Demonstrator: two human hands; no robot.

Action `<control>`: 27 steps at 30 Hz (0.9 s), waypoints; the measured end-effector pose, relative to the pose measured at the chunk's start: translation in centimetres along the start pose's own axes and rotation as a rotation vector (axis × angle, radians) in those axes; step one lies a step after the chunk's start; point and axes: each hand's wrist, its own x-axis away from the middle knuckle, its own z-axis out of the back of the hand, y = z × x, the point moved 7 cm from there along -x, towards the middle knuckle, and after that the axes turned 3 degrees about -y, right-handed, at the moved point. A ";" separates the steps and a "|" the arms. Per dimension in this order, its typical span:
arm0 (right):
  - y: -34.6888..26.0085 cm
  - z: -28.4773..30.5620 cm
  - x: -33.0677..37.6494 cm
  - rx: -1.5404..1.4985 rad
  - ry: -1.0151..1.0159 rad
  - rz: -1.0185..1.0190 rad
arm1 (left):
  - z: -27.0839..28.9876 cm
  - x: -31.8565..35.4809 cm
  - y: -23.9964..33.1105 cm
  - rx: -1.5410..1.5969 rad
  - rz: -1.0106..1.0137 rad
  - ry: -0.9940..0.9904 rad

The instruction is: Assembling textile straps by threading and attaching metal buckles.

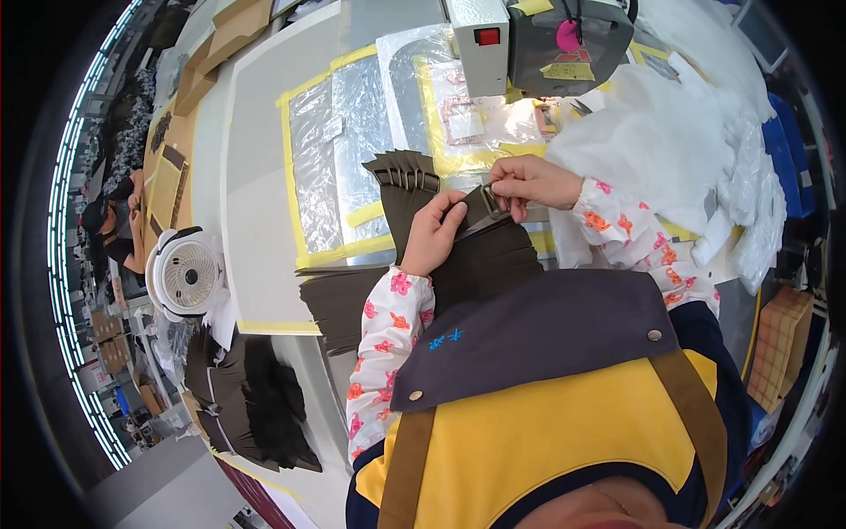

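Note:
My left hand (pixel 432 231) is closed on a dark brown fabric strap (pixel 474 210), thumb on top. At the strap's end, my right hand (pixel 539 182) pinches a rectangular metal buckle (pixel 493 202), which the strap appears to pass through. Just left of my hands lies a fanned stack of similar straps (pixel 404 207), with a row of metal buckles (pixel 410 180) near its far end. More dark fabric strips (pixel 489 260) lie beneath my hands, partly hidden by the apron. Another pile of strips (pixel 335 304) sits beside my left forearm.
A grey machine (pixel 564 53) and a white box with a red switch (pixel 478 62) stand ahead. Clear plastic sheets edged with yellow tape (pixel 310 159) cover the table. White wrapping (pixel 652 141) heaps at right. At left are a white fan (pixel 189 275) and another person (pixel 123 225).

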 end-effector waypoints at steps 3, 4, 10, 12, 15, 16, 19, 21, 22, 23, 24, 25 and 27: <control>2.4 -1.3 -2.2 -0.112 -0.054 -0.029 | -0.4 0.2 0.4 -0.084 -0.056 -0.018; 3.1 -1.4 -2.5 -0.221 -0.001 -0.049 | 0.0 0.3 0.3 -0.060 -0.046 0.045; 2.9 -2.1 -2.6 -0.144 0.121 -0.082 | 0.6 1.0 2.6 -0.075 -0.104 0.166; 2.5 -2.4 -2.6 0.014 0.150 -0.033 | 0.5 1.6 4.8 -0.521 -0.368 0.222; 1.5 -3.2 -3.7 0.470 0.257 0.406 | 0.5 2.8 5.5 -0.408 -0.335 0.262; 0.7 -4.3 -3.0 0.770 0.330 0.792 | 0.6 3.0 4.7 -0.365 -0.187 0.236; 3.2 -3.0 -5.8 0.585 0.247 0.328 | 2.0 3.3 2.8 -0.200 0.048 0.259; 3.5 -3.4 -6.3 0.379 0.189 0.209 | 3.5 3.9 2.9 -0.274 0.012 0.318; 4.2 -3.4 -6.5 0.166 0.148 0.075 | 3.6 3.6 2.4 -0.378 0.048 0.245; 5.3 -3.8 -6.8 -0.057 0.100 -0.070 | 3.6 3.2 1.7 -0.479 0.100 0.169; 5.0 -3.7 -6.9 -0.054 0.120 -0.066 | 3.7 2.8 1.8 -0.528 0.081 0.200; 4.4 -3.8 -6.9 -0.047 0.108 -0.064 | 3.9 2.4 1.9 -0.531 0.083 0.213; 1.6 -3.9 -6.3 0.372 0.202 0.214 | 4.2 2.2 1.8 -0.571 0.067 0.212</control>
